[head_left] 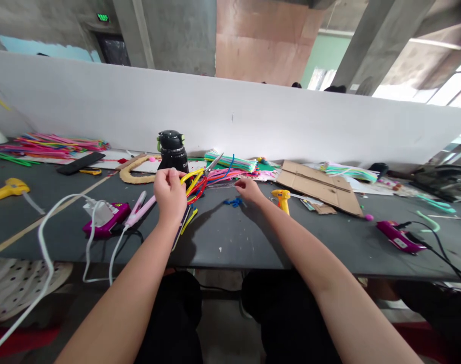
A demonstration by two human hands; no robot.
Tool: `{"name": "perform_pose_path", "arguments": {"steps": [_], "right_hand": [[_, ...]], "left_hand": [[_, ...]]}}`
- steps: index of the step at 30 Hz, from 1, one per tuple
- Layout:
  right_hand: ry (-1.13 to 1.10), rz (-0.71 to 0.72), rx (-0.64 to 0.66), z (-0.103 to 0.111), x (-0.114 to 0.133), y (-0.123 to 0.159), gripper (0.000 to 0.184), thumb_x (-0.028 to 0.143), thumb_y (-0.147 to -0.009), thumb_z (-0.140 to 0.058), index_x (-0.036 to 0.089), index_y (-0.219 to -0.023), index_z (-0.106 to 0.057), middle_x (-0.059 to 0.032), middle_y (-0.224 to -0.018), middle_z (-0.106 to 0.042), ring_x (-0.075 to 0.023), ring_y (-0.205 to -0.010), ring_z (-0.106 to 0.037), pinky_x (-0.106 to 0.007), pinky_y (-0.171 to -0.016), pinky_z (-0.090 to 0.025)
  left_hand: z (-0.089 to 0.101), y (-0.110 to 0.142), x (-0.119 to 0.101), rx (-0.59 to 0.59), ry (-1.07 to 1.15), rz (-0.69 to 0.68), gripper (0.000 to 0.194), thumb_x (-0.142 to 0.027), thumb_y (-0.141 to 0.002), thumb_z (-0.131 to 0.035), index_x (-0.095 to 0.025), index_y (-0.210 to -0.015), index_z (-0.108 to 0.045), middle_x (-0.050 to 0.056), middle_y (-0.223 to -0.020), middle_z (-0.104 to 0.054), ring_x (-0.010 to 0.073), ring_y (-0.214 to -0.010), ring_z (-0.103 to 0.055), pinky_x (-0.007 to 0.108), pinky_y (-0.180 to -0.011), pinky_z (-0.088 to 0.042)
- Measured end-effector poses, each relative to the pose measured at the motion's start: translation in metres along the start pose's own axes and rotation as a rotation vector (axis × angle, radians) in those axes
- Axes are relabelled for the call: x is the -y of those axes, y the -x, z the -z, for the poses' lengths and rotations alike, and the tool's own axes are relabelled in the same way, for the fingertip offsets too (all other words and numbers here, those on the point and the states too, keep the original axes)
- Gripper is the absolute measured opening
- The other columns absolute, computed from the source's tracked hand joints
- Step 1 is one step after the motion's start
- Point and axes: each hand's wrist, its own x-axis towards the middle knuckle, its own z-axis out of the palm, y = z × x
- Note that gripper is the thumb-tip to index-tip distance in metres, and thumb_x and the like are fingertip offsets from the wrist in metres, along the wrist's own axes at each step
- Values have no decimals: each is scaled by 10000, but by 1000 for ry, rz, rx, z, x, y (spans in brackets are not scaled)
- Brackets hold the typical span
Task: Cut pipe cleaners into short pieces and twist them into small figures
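The hands are apart: the left hand (170, 194) is closed around yellow-handled scissors (207, 171), blades pointing up and away. The right hand (249, 190) has its fingertips bunched, and whether they grip anything I cannot tell; blue pieces (235, 202) lie on the surface (230, 237) just beside it, with a yellow glue gun (283, 200) to its right
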Motion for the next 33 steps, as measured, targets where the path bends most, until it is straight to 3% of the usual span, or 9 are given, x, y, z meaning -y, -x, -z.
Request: {"name": "perform_pose_path", "arguments": {"steps": [2, 5, 11, 15, 19, 22, 25, 28, 33], "right_hand": [[-53, 9, 71, 1, 12, 19, 141, 216, -873, -604, 161, -868, -734, -35, -829, -753, -142, -763, -659, -228, -735, -483], [-144, 0, 162, 6, 36, 48, 418, 453, -920, -563, 162, -641, -673, -12, -571, -653, -124, -563, -578, -229, -592, -447], [-982, -131, 200, 18, 93, 92, 343, 503, -811, -730, 183, -937, -721, -61, -933, -742, -133, -776, -666, -243, -705, -528], [-1198, -298, 181, 17, 113, 110, 367, 502, -751, -801, 162, -859, -711, -68, -862, -719, -133, -780, -663, -248, -738, -539], [-1347, -429, 38, 20, 109, 119, 385, 478, -686, -849, 158, -811, -675, -33, -759, -678, -117, -684, -629, -241, -667, -521], [-1382, -409, 61, 23, 98, 120, 433, 495, -649, -869, 160, -804, -643, 4, -676, -617, -105, -621, -590, -231, -593, -486], [-1409, -343, 47, 26, 85, 121, 517, 510, -604, -891, 185, -891, -611, 34, -672, -593, -105, -586, -565, -228, -519, -435], [-1383, -308, -4, 33, 69, 126, 577, 508, -584, -901, 208, -955, -577, 42, -713, -601, -114, -604, -577, -233, -512, -431], [-1160, -302, 116, 46, 43, 145, 546, 423, -572, -908, 192, -963, -605, 53, -725, -582, -78, -563, -505, -227, -522, -405]], "left_hand": [[5, 1, -3, -34, 34, 19, 223, -347, -980, -483, -184, -835, -525, 38, -818, -662, 79, -522, -522, 192, -478, -427], [10, 4, -10, -79, 112, 63, 220, -348, -971, -492, -190, -819, -500, 21, -791, -647, 66, -473, -498, 190, -451, -406], [-5, 31, -29, -71, 173, 151, 202, -351, -966, -478, -197, -837, -488, 16, -803, -651, 60, -474, -490, 178, -456, -408], [-24, 67, -41, 16, 186, 153, 239, -389, -963, -492, -189, -843, -540, 30, -803, -645, 93, -557, -542, 198, -498, -450], [-35, 96, -47, 171, 211, 170, 250, -412, -950, -531, -192, -839, -573, 4, -714, -608, 101, -508, -513, 216, -469, -429], [-36, 102, -47, 282, 195, 188, 264, -440, -937, -559, -189, -877, -619, 2, -671, -605, 128, -540, -559, 235, -505, -469], [-34, 99, -43, 420, 145, 119, 280, -460, -903, -612, -184, -884, -661, 48, -834, -693, 169, -716, -656, 271, -653, -554], [-26, 92, -35, 597, 154, 134, 294, -476, -884, -633, -186, -847, -668, 54, -816, -719, 191, -732, -687, 314, -725, -587], [-8, 79, -13, 646, 44, 157, 296, -473, -838, -698, -182, -789, -689, 51, -693, -709, 180, -621, -670, 298, -628, -573]]}}
